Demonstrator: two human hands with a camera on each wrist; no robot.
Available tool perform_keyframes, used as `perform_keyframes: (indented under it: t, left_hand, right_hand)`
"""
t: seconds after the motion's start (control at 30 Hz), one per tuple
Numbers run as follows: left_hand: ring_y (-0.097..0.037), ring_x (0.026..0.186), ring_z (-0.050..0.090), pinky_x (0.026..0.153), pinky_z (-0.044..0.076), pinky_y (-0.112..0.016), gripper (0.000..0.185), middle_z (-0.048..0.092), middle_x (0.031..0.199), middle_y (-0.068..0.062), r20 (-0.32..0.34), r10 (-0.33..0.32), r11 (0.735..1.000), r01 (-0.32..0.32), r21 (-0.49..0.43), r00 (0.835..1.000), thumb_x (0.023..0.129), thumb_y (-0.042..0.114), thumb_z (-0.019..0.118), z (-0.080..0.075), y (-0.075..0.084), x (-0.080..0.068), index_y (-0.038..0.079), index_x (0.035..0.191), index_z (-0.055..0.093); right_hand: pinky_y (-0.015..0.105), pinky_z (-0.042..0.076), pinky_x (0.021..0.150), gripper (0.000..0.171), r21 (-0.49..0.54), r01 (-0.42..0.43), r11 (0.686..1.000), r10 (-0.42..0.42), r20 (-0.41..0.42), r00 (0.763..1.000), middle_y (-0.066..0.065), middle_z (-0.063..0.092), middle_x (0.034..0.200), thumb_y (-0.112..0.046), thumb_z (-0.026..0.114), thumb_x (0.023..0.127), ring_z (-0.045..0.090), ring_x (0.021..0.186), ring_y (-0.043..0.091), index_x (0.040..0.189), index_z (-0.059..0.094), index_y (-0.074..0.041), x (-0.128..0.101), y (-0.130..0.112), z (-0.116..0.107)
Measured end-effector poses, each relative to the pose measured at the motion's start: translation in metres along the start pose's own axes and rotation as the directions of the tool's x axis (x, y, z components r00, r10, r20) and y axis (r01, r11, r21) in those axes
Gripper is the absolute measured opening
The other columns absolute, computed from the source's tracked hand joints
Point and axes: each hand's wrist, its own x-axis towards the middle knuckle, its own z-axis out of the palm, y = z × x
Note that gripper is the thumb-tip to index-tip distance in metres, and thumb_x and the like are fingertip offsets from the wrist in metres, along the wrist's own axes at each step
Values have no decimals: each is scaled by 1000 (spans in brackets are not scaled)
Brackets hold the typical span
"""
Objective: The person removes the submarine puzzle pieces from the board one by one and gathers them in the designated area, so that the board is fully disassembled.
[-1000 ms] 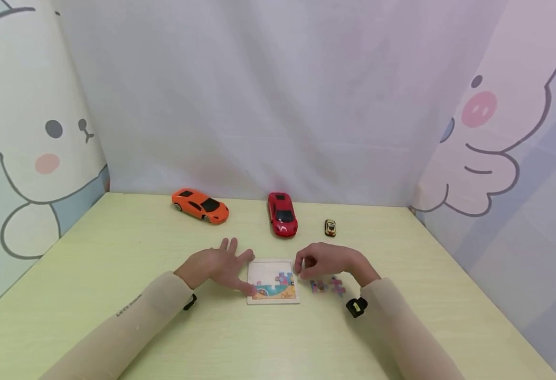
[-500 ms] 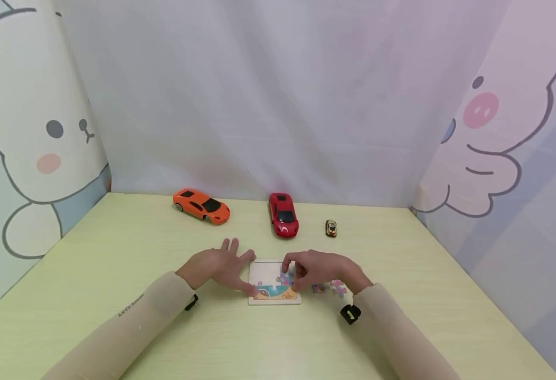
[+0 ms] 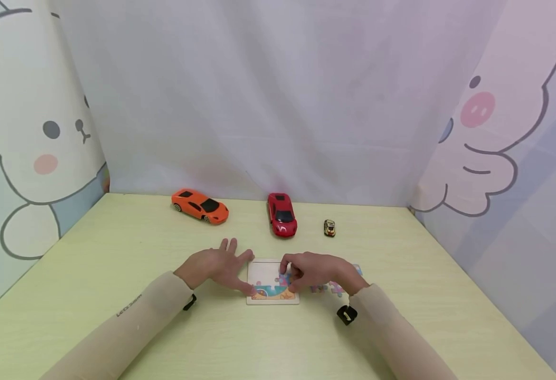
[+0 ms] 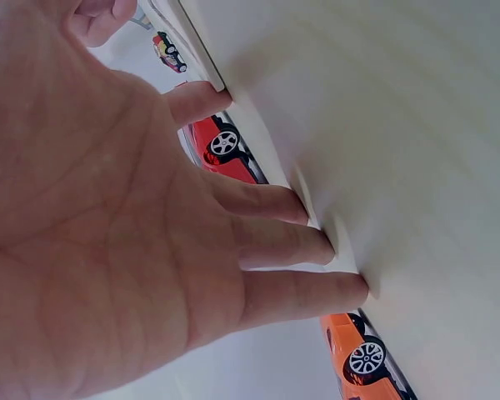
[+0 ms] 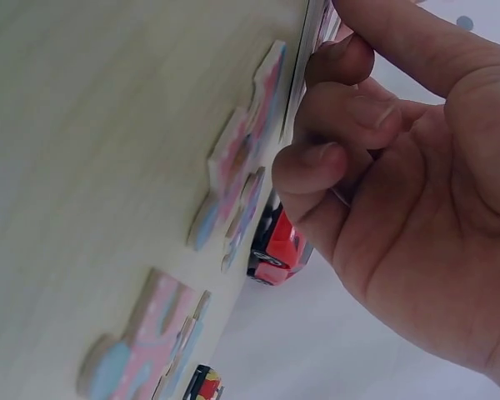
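Observation:
A small square puzzle board (image 3: 263, 303) with a white rim lies flat on the table, its front row filled with a beach picture. My left hand (image 3: 218, 268) rests at its left side, fingers spread and straight, thumb at the front left corner. In the left wrist view, the fingertips (image 4: 354, 287) touch the tabletop. My right hand (image 3: 313, 270) is over the board's right side, index finger and thumb curled round a pink-and-blue puzzle piece (image 3: 284, 279), which they partly hide. Its other fingers (image 5: 312, 167) are folded in the right wrist view.
Several loose puzzle pieces (image 3: 337, 287) lie right of the board, partly under my right wrist. Behind it stand an orange toy car (image 3: 199, 206), a red toy car (image 3: 282, 215) and a tiny gold toy car (image 3: 329, 228). A white curtain (image 3: 268, 105) hangs at the back.
My right hand has moved left from beside the board to over its right side, then shifted only slightly. My left hand has stayed at the left side.

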Motion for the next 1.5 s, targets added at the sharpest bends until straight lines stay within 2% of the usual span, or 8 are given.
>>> perform_keyframes:
  t: [0.3, 0.67, 0.77, 0.9, 1.0, 1.23, 1.5]
  left_hand:
    - [-52, 145, 20, 101, 39, -68, 88, 20, 158, -30, 6, 0, 1000, 0, -5, 1000, 80, 75, 64, -1, 1, 0, 22, 146, 37]
    - [-51, 143, 24, 100, 40, -67, 86, 23, 156, -30, -4, 5, 1000, -5, 13, 1000, 81, 74, 63, 1, 1, -1, 22, 144, 38]
    - [-51, 143, 24, 100, 40, -67, 86, 24, 156, -30, -2, 4, 1000, -4, 14, 1000, 81, 74, 63, 1, 0, -1, 22, 144, 38]
    - [-51, 143, 23, 101, 39, -68, 87, 23, 156, -30, 1, 8, 1000, -8, 13, 1000, 81, 74, 63, 1, 0, 1, 22, 145, 37]
    - [-52, 143, 23, 101, 38, -69, 87, 22, 156, -31, 2, 10, 1000, -10, 12, 1000, 81, 75, 63, 1, 0, 1, 21, 145, 37]
    - [-51, 145, 18, 102, 38, -68, 89, 19, 159, -30, 22, -9, 1000, 9, -7, 1000, 80, 76, 63, 0, 1, 2, 23, 147, 36]
    - [-51, 146, 17, 103, 37, -68, 91, 17, 159, -29, 22, -13, 1000, 13, -4, 1000, 79, 76, 63, 1, 1, 2, 23, 148, 35]
  right_hand:
    - [30, 48, 57, 30, -32, 0, 999, 0, -13, 1000, 0, 52, 75, -15, 74, 93, 52, 57, 16, 113, 51, -20, 0, 1, 1]
    - [35, 52, 53, 33, -10, 19, 1000, -19, -29, 999, 4, 56, 76, -11, 72, 93, 58, 53, 25, 112, 48, -22, 2, 4, 3]
    - [33, 52, 53, 33, -15, 48, 999, -49, -35, 998, 5, 56, 81, -8, 73, 92, 56, 52, 24, 110, 47, -20, 3, 3, 3]
    - [27, 49, 62, 25, -95, 97, 991, -101, -43, 994, 1, 55, 88, -8, 72, 92, 54, 66, 13, 102, 52, -18, 5, 2, 2]
    - [25, 45, 68, 17, -143, 107, 984, -114, -37, 993, -4, 55, 87, -11, 71, 94, 52, 76, 9, 96, 56, -19, 4, 2, 1]
    - [26, 50, 68, 10, -128, 60, 990, -64, -29, 998, -5, 59, 90, -18, 69, 96, 58, 76, 11, 98, 59, -22, -1, 2, -3]
    - [27, 47, 70, 2, -224, 120, 967, -135, -53, 989, -7, 58, 86, -16, 63, 100, 54, 77, 11, 98, 63, -16, -10, 1, -17]
